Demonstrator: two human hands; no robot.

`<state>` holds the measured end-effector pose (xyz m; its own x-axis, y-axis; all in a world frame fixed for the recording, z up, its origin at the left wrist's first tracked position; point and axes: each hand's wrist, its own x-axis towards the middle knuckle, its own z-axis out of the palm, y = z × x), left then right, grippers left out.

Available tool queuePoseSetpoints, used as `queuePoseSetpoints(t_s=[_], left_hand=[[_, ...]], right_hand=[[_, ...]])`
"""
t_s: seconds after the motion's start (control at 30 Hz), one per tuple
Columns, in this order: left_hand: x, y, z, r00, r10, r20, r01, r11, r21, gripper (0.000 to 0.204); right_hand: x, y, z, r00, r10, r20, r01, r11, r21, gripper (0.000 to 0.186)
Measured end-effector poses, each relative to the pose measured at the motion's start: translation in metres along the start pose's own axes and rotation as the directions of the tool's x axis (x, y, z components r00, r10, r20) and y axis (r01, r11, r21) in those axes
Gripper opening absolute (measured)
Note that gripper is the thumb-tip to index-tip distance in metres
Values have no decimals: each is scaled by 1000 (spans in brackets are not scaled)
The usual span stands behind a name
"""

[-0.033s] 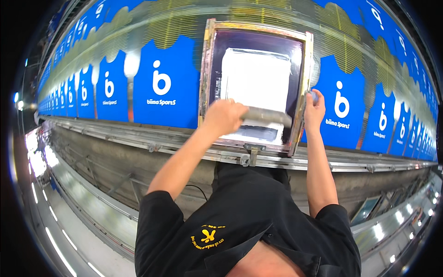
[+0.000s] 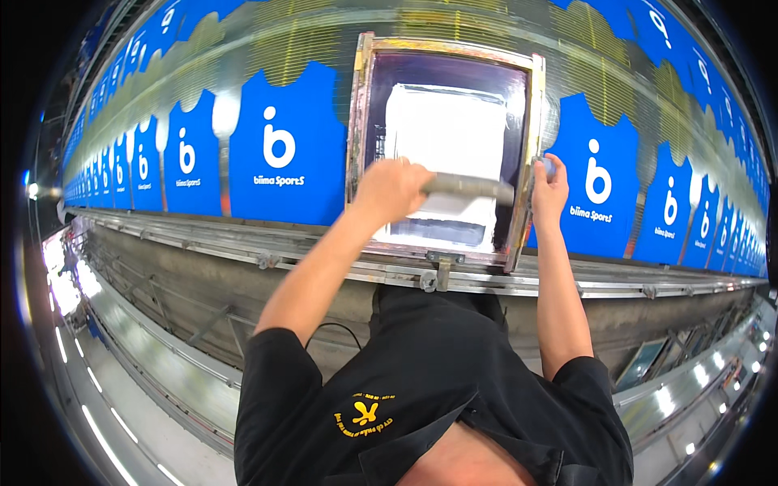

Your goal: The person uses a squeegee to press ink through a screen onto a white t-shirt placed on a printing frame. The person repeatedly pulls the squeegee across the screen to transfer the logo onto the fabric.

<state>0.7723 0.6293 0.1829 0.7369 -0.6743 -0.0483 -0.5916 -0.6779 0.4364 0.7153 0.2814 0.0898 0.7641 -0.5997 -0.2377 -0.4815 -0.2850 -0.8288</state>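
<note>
My left hand [image 2: 391,188] is closed round one end of a grey squeegee [image 2: 474,185], which lies crosswise over the screen, slightly blurred. Under and beyond it a thick patch of white ink [image 2: 446,130] covers the middle of the dark mesh [image 2: 515,121]. The mesh is stretched in a worn, paint-stained screen-printing frame [image 2: 359,121]. At the frame's right side my right hand [image 2: 550,188] has its fingers closed by the edge, with a small bluish translucent piece [image 2: 552,168] at the fingertips. Whether it grips that piece or the frame edge, I cannot tell.
Blue cut shirt panels [image 2: 320,105] with white prints lie in rows along the long table, left and right. A metal rail [image 2: 340,251] runs along its near edge, with a clamp [image 2: 442,271] below the frame. Yellow striped patches [image 2: 296,32] show between panels.
My left hand and the squeegee have slid a little away from me across the screen. My right hand stays by the frame's right edge.
</note>
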Motion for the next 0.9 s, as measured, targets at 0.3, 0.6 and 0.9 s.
queuePoseSetpoints(t_s=[0.3,0.6,0.9], left_hand=[[181,-90,-51,989,-34,141,22,996,85,34],[199,-83,-41,993,-87,81,71,980,187,32],[81,-32,13,997,-65,-30,69,986,152,21]], right_hand=[[11,-9,15,996,-3,-84,-5,996,-87,39],[93,-170,54,687,-562,461,719,619,-316,42],[-4,-85,45,581,-708,402,805,425,-414,34]])
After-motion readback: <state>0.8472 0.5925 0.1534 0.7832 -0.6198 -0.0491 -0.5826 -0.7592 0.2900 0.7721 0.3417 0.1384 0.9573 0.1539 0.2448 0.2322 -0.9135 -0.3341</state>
